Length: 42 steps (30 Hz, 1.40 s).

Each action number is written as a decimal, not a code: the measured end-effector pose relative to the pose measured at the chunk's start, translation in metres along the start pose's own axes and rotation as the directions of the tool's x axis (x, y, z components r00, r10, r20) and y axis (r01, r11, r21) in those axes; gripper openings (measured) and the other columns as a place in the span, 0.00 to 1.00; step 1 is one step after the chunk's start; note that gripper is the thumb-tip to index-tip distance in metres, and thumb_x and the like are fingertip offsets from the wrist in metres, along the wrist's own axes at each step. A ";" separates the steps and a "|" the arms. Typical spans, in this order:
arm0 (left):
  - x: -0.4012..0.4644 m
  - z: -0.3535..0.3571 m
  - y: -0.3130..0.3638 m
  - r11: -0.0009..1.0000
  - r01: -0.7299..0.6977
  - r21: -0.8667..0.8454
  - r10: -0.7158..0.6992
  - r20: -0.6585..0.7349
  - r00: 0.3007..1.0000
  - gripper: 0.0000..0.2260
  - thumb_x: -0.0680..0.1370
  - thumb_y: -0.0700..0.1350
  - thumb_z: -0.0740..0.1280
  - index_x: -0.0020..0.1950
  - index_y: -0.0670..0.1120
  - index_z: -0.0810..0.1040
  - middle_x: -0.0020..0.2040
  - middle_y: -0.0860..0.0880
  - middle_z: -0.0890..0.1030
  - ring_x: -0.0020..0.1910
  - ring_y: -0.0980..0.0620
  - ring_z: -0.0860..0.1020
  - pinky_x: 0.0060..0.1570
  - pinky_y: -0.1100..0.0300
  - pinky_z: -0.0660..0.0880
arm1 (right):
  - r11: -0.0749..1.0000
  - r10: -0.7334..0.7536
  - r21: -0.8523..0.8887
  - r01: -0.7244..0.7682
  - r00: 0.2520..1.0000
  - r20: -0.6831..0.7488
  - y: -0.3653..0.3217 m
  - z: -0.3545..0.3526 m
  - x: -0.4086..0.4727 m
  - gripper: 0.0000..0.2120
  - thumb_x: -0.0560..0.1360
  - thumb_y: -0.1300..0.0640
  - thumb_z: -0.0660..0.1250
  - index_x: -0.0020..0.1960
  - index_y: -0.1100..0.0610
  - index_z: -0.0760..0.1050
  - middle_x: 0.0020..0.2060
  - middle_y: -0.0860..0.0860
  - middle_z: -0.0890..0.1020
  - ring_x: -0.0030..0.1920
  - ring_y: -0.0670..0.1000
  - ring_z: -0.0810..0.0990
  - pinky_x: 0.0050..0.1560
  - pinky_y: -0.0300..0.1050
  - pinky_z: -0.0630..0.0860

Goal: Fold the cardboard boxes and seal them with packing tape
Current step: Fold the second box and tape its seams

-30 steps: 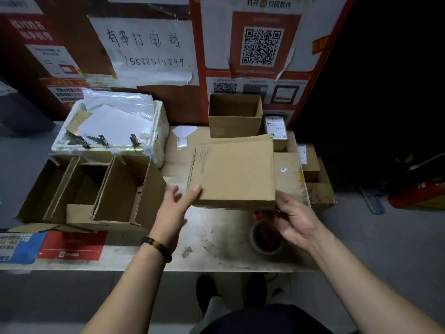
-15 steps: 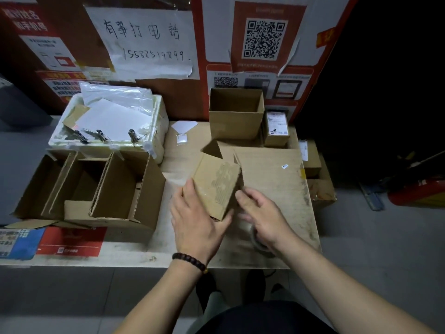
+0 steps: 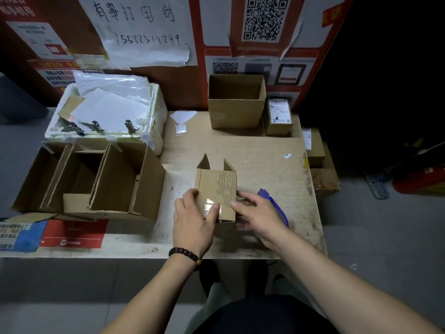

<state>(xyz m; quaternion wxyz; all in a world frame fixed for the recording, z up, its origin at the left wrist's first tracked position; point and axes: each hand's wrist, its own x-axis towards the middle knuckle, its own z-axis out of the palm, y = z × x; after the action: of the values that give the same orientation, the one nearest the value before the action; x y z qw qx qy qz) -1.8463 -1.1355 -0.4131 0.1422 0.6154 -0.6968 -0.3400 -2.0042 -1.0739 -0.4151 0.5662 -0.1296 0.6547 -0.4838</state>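
Both grips, seemingly, flanking small box [image 3: 215, 189].

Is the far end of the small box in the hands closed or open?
Open: the small box has two far flaps standing unfolded.

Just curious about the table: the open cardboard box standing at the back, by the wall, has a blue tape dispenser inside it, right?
No. In the head view that open cardboard box looks empty. The blue tape dispenser lies on the table, beside the right hand.

Matt corrugated cardboard box [image 3: 215, 189], seemingly glossy tape [image 3: 210, 205]
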 end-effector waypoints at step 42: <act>0.021 0.036 0.056 0.889 -0.139 0.437 0.142 0.027 0.990 0.12 0.78 0.58 0.62 0.46 0.52 0.79 0.49 0.49 0.74 0.53 0.44 0.68 0.52 0.48 0.61 | 0.851 -0.121 -0.524 -0.045 0.953 -0.278 0.049 -0.097 0.032 0.29 0.74 0.65 0.72 0.71 0.49 0.72 0.52 0.45 0.81 0.49 0.46 0.80 0.41 0.35 0.74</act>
<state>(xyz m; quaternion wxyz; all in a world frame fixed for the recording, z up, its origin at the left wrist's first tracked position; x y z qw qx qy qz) -1.9151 -1.1439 -0.4080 0.0264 0.5806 -0.7975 -0.1620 -2.0802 -1.0254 -0.4839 0.3933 -0.2169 0.8372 -0.3120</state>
